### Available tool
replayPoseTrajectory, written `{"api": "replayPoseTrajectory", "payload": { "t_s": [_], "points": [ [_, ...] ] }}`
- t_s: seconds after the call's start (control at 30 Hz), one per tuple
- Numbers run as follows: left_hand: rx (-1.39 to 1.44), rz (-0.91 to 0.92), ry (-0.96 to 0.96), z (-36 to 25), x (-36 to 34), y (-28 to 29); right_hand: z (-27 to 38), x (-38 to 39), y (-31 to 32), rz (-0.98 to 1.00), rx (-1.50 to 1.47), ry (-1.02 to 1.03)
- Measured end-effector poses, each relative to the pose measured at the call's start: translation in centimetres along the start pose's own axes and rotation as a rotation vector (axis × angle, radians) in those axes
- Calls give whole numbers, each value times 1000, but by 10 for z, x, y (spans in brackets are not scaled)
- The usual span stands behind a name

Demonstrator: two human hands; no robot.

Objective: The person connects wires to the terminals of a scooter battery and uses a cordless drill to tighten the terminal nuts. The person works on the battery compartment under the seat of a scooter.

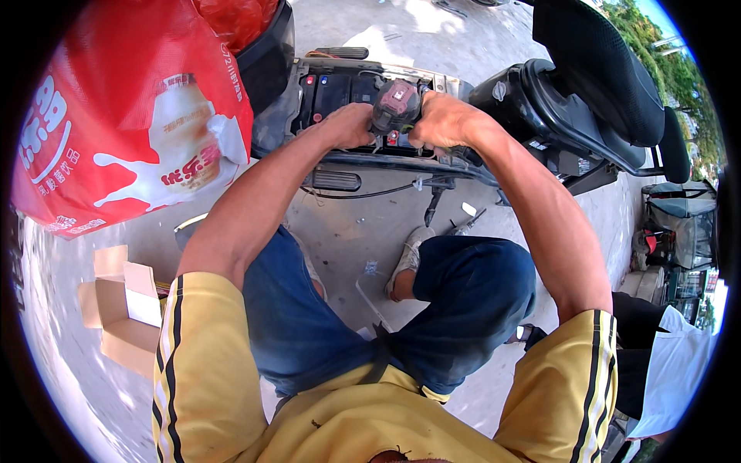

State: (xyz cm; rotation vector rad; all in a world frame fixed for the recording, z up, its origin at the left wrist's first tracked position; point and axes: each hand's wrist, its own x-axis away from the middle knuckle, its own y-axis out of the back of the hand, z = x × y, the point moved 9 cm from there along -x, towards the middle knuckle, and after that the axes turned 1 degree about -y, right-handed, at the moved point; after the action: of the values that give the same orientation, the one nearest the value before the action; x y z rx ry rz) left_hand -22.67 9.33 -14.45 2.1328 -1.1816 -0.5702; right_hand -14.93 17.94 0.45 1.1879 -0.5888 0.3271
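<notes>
At upper centre, I see the right hand [449,121] clamped on a power tool [396,106], likely steadying it above the batteries [331,96]; the left hand [350,125] sits beside it, grip unclear.

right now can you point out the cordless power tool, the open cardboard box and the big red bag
Cordless power tool [397,99]: head view, on its upward-facing end.
Open cardboard box [130,343]: head view, on its lower tan panel.
Big red bag [123,108]: head view, on its red printed side.
</notes>
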Motion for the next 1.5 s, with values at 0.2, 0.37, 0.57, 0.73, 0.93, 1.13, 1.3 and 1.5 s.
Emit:
{"api": "replayPoseTrajectory", "payload": {
  "t_s": [0.2,0.37,0.57,0.73,0.93,1.13,1.3,1.5],
  "points": [
    [-6,27,41,3,-1,-3,-1,-3,-1,17,21,-15],
    [-25,38,75,1,-3,0,-11,-4,-2,42,-46,-32],
    [-78,34,11,-8,-2,2,-2,-15,1,2,251,96],
    [-37,28,74,-7,7,10,5,-19,-2,112,118,19],
    [1,11,43,-30,0,10,-33,-10,3,22,129,83],
    [37,-32,15,-14,6,4,-31,54,21,-85,-209,138],
    [26,-35,31,-19,14,9,-119,113,35,-465,-386,26],
    [-51,-104,-83,-20,19,8,-235,214,-55,-760,-737,-262]
  ]
}}
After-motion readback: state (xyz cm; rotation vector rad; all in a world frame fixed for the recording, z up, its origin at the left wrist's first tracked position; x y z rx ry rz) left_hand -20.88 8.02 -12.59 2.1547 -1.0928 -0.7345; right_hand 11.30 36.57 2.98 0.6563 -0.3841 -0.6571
